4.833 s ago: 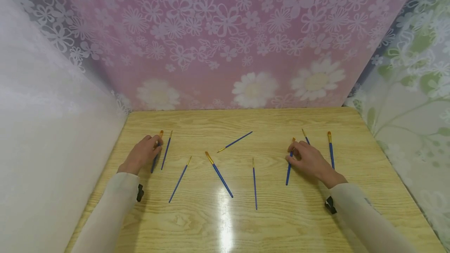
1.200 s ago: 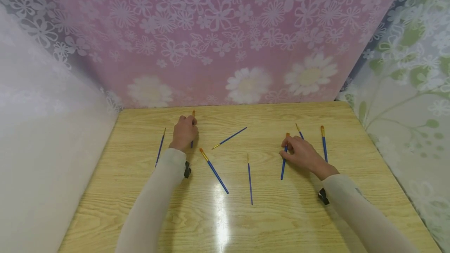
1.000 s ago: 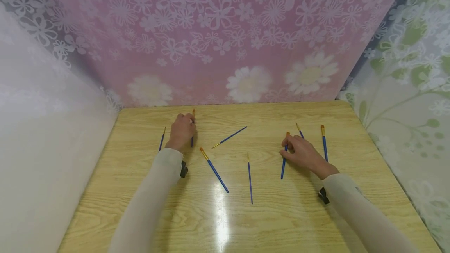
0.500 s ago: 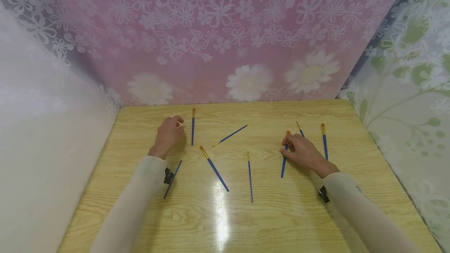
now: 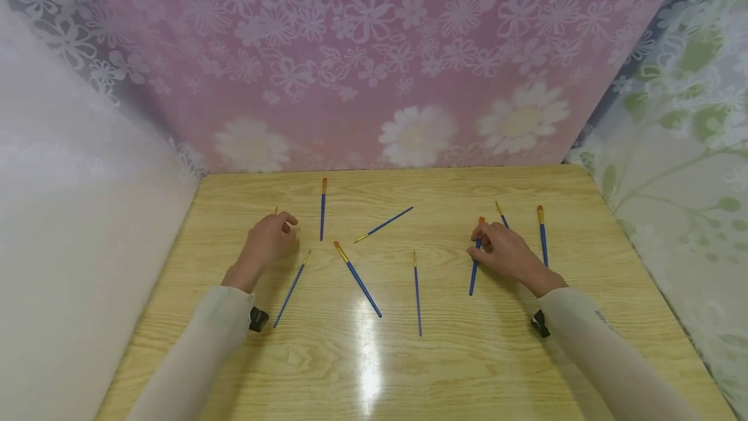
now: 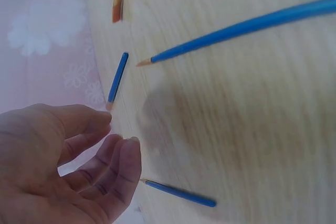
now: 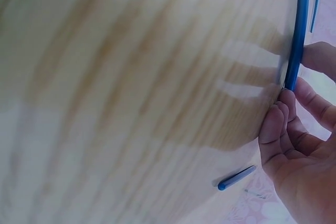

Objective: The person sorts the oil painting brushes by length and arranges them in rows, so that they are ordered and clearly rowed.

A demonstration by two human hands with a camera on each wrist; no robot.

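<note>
A: Count?
B: Nine paintbrushes [image 5: 358, 279], one surface [image 5: 315, 382].
A: Hands?
B: Right hand [image 5: 507, 255] pinches the held brush [image 5: 474, 275]. Left hand [image 5: 264, 247] half open, nothing in it (one hidden brush [image 5: 276, 210] shows just its tip past that hand).
A: Held brush axis?
B: Near fore-aft, slight rightward lean. Bristles [image 5: 482, 219] point forward, ahead of right hand; handle tail [image 5: 471, 291] on its near side.

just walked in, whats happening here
Someone is handling blue paintbrushes on a wood-patterned table. The right hand has an orange-tipped brush in its grip. The left hand holds nothing; its fingers are loosely curled, close to a thin brush that it mostly hides in the head view. The other seven brushes lie spread over the table, pointing various ways.
</note>
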